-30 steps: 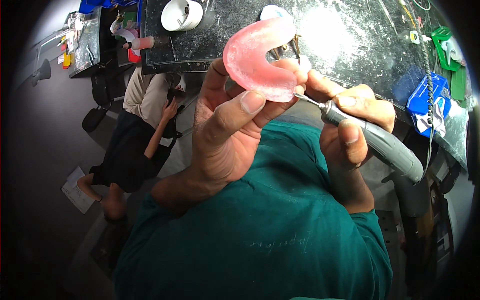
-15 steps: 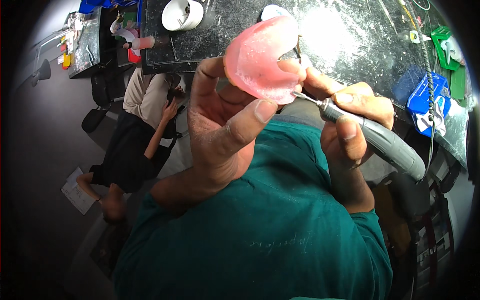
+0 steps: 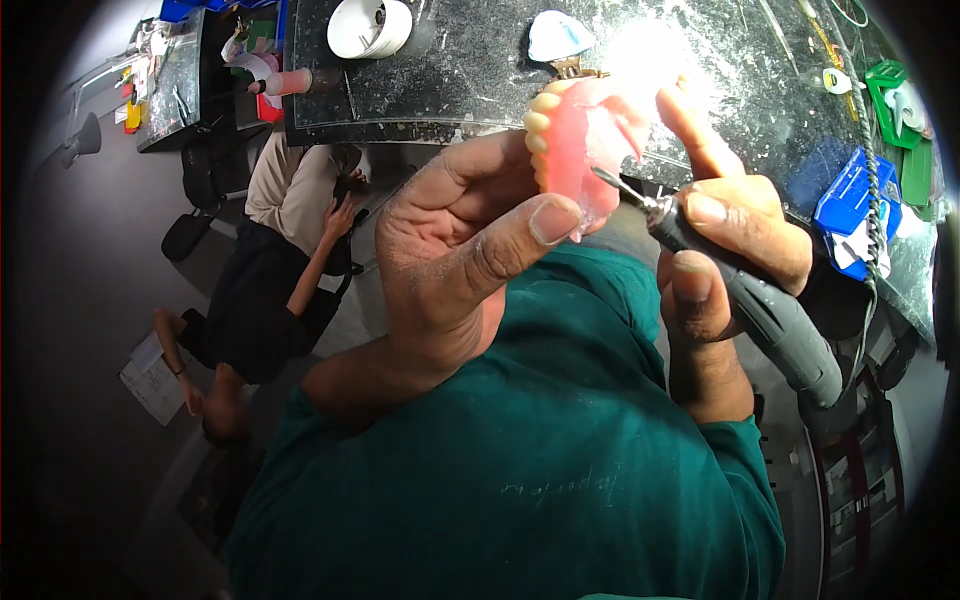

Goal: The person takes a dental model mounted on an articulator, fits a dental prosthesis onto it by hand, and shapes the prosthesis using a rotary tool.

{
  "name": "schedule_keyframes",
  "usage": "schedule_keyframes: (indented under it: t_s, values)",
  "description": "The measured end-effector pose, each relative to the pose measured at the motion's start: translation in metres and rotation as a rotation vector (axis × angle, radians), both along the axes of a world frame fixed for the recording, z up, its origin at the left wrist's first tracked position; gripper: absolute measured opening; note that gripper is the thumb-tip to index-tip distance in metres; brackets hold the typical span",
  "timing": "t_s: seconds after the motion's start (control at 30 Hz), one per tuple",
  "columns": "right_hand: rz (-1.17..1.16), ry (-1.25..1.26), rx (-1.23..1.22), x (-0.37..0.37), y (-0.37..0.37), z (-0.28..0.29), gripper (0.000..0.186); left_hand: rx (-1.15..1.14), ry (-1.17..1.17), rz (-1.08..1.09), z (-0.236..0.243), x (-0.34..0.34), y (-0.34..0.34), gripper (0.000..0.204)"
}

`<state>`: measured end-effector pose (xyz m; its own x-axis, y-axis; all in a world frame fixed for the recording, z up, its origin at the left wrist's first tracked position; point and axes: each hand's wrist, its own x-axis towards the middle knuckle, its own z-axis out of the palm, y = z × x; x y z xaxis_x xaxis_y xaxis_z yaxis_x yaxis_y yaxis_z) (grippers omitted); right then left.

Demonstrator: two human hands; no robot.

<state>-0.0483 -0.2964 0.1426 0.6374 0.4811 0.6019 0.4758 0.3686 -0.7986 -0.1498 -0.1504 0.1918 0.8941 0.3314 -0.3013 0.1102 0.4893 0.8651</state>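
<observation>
A pink denture [image 3: 573,150] with a row of cream teeth along its left side is held up over the near edge of the bench. My left hand [image 3: 450,230] pinches it from the left, thumb in front and fingers behind, with pale dust on the skin. My right hand [image 3: 745,235] grips a grey rotary handpiece [image 3: 765,300] like a pen, its index finger stretched out beyond the denture's right side. The handpiece's slim metal bur [image 3: 617,185] points at the denture's inner pink surface; whether it touches I cannot tell.
The dark, dusty bench [image 3: 450,85] carries a white round pot [image 3: 370,27] and a white-topped piece [image 3: 558,36]. Blue bins [image 3: 855,205] and a green bin [image 3: 885,95] stand at the right, beside a twisted cord [image 3: 873,190]. A seated person [image 3: 265,290] is at the left.
My left hand has turned the denture, so its teeth now show at the left. The handpiece has tilted more steeply, its rear end lower, and my right index finger has stretched outward.
</observation>
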Motion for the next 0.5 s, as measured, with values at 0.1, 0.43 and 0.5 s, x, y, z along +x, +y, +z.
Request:
schedule_keyframes:
  t_s: [0.1, 0.43, 0.5]
  values:
    - [0.007, 0.078, 0.011, -0.0065, 0.0009, 0.0044, 0.031, 0.002, 0.006, -0.018, -0.0012, -0.0029, 0.0014, 0.044]
    - [0.057, 0.083, -0.053, -0.0058, -0.0023, 0.0052, 0.03, 0.002, -0.049, -0.03, -0.0032, -0.0023, 0.0001, 0.044]
    - [0.047, 0.084, -0.051, -0.005, -0.0017, 0.0054, 0.029, -0.003, -0.083, -0.045, -0.0065, -0.0023, 0.0027, 0.045]
